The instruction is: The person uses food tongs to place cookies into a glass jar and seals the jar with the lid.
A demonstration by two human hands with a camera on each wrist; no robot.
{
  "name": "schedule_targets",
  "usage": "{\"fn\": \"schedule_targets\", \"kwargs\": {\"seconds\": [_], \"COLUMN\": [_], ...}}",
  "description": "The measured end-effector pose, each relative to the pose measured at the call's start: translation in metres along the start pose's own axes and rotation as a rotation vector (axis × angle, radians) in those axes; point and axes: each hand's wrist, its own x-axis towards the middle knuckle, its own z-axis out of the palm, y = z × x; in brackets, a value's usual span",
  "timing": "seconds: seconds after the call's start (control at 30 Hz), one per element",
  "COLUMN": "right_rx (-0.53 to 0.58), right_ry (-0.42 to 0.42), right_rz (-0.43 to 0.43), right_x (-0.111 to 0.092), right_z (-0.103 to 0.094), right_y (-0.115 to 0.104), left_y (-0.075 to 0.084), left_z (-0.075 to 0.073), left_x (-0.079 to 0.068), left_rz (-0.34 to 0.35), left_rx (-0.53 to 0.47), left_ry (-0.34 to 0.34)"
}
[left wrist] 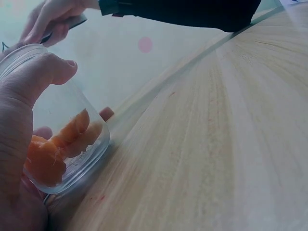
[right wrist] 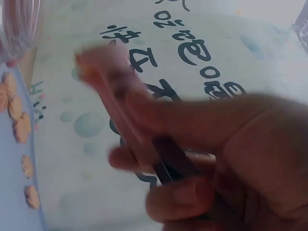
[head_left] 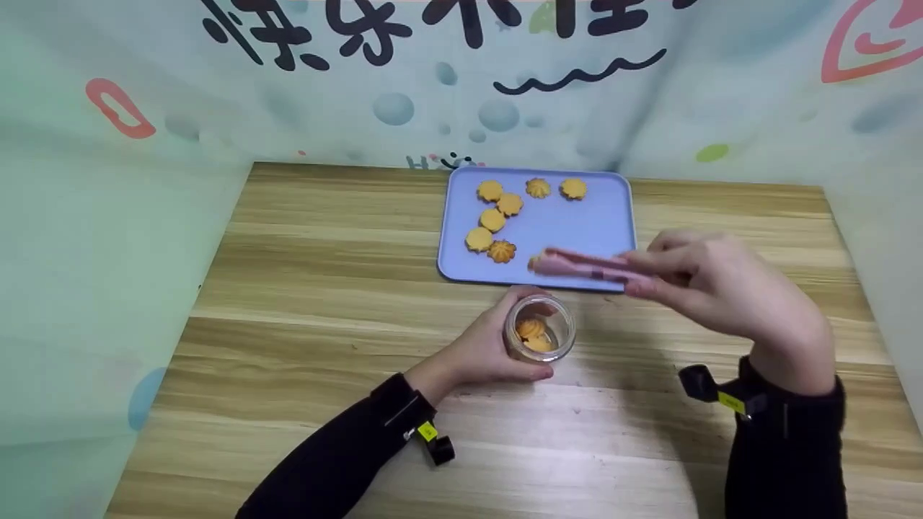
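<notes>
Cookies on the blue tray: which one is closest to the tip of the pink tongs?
The ridged, darker cookie at the bottom of the left cluster on the blue tray. It lies just left of the tongs tip; the other loose cookies sit farther back.

Wooden table (head_left: 303, 288) with pale and darker grain bands, running lengthwise. Behind and on both sides, a mint-green backdrop (head_left: 115, 238) printed with dark characters (head_left: 375, 29) (cut off at the top edge), grey-blue bubbles (head_left: 393, 108), a dark wavy line (head_left: 577, 76), red shapes (head_left: 119, 108).
</notes>
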Motion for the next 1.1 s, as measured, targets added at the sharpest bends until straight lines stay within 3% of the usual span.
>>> {"fn": "schedule_targets", "kwargs": {"seconds": [0.13, 0.27, 0.53, 1.1], "right_rx": [0.028, 0.057, 0.011, -0.113], "right_ry": [-0.067, -0.096, -0.17, -0.192], "right_rz": [-0.109, -0.131, -0.127, -0.066], "right_x": [-0.006, -0.009, -0.012, -0.013], "right_z": [-0.007, -0.012, -0.011, 0.0], "right_y": [-0.005, -0.008, -0.017, -0.035], "left_y": [0.0, -0.001, 0.001, 0.0], "left_z": [-0.001, -0.001, -0.001, -0.001], "left_x": [0.0, -0.001, 0.0, 0.001], "left_rz": [-0.001, 0.0, -0.014, 0.007], "left_rx": [-0.021, -0.037, -0.034, -0.044], "left_ry": [-0.012, -0.022, -0.02, -0.024]}}
